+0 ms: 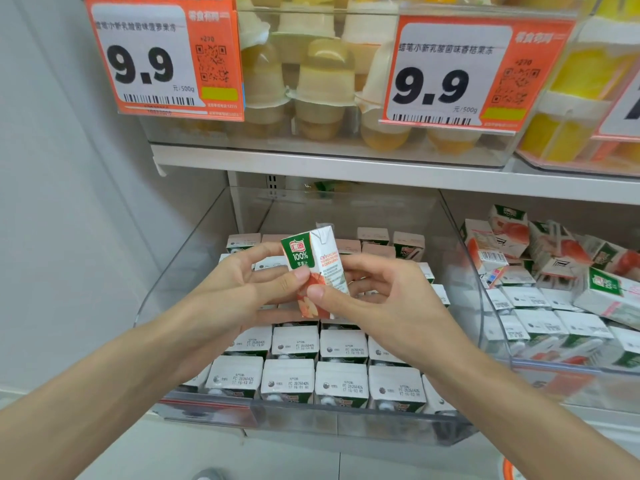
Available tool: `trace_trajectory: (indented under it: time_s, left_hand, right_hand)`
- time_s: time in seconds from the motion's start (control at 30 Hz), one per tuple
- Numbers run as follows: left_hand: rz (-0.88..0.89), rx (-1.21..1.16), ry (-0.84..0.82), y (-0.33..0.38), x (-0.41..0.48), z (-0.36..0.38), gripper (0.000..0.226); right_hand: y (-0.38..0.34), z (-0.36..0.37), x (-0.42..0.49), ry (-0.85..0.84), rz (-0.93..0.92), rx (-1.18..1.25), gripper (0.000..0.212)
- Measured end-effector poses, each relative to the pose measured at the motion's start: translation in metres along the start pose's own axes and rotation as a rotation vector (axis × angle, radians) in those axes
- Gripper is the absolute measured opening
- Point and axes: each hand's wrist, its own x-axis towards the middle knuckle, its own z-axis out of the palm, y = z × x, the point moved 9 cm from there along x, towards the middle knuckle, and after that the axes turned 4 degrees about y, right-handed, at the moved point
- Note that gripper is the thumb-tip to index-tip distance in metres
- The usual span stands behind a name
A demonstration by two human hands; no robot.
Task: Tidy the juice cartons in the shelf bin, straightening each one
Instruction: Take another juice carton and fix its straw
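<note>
Our fingers (294, 277) pinch a single juice carton (313, 265) by its lower half. The thumbs of the left hand (235, 282) and the right hand (377, 296) press on its printed front, and the other fingers curl loosely behind it. We hold it upright, slightly tilted, in the air above the middle of the shelf bin (311, 417), clear of the stock below.

The risk, as we judge it, lies in that light, low grip: a slip would drop the carton onto the packed rows and knock neat ones askew. A harder squeeze could dent the thin card. The slot it belongs in is hidden behind our hands, so we may lower it blind and jam it against a neighbour. Our forearms, crossing above the bin's front wall, could brush the front row.

Inside the shelf bin, cartons (341, 379) stand upright in close rows, white tops up. In the neighbouring bin (554, 374), just right of the shelf bin, loose cartons (512, 237) lie jumbled, many on their sides. Above the shelf bin, an upper bin (346, 152) holds jelly cups (322, 77) behind orange price tags (152, 57).
</note>
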Motion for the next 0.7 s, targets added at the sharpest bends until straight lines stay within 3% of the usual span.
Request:
trace_trajectory:
  time_s: [0.2,0.4,0.53,0.7]
  left_hand:
    - [0.029,0.05,-0.015,0.004,0.003,-0.004,0.034]
    - [0.001,0.08,-0.016,-0.003,0.007,-0.004,0.031]
    - [-0.016,0.065,-0.005,-0.004,0.007,-0.006,0.031]
    - [0.003,0.075,0.026,-0.003,0.008,-0.011,0.031]
  right_hand:
    - [0.006,-0.015,0.003,0.105,0.028,0.13,0.053]
    - [-0.002,-0.008,-0.001,0.017,-0.001,0.165,0.012]
    - [0.0,-0.009,-0.001,0.005,0.019,0.149,0.048]
    - [0.004,-0.01,0.002,0.038,0.082,0.163,0.043]
